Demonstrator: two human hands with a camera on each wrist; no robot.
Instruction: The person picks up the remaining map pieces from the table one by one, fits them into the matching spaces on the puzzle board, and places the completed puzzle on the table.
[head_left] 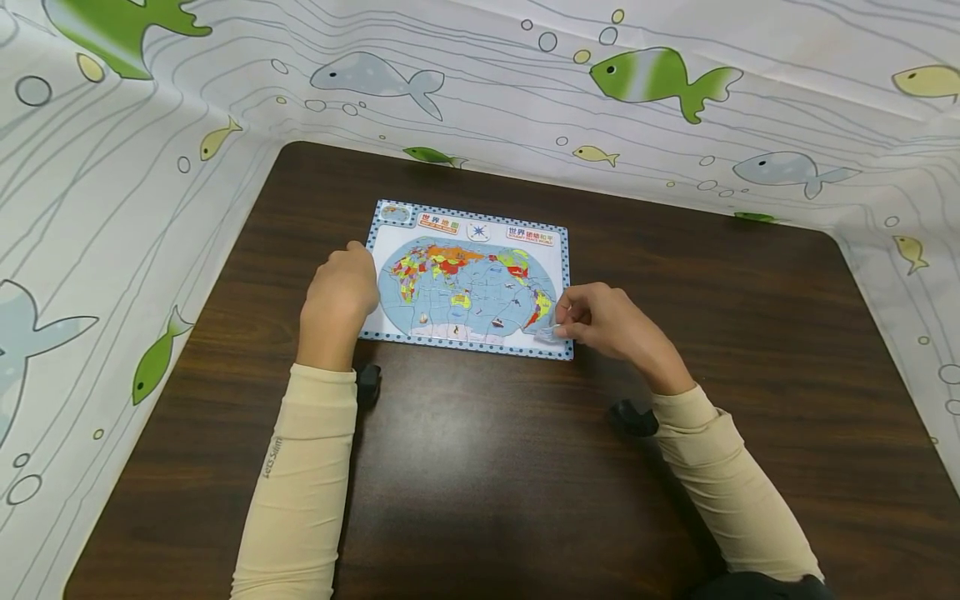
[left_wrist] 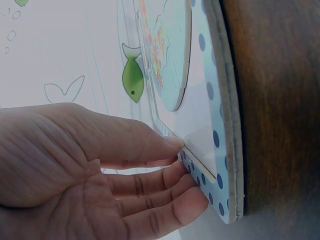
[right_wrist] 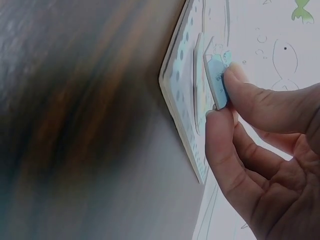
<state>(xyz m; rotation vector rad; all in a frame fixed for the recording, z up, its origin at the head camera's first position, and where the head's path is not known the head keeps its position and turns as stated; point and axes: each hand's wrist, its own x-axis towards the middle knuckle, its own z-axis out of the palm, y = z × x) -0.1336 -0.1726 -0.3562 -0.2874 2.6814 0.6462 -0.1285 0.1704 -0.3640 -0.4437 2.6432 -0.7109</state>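
Note:
A world map jigsaw puzzle board (head_left: 468,337) with a dotted blue border lies on the table, most of its oval filled with map pieces. My left hand (head_left: 341,292) holds the board by its left border, with the thumb tip (left_wrist: 172,142) at the inner edge of the frame and the other fingertips on the dots. Over the lower right of the map, my right hand (head_left: 611,321) pinches a small light blue puzzle piece (right_wrist: 216,80) between thumb and forefinger. That piece is tilted, close above the board's surface in the right wrist view.
The dark wooden table (head_left: 480,467) extends around the board on all sides. A white sheet (head_left: 510,108) printed with fish and bubbles stands along the back and sides. Dark wrist straps (head_left: 633,417) show at both sleeves.

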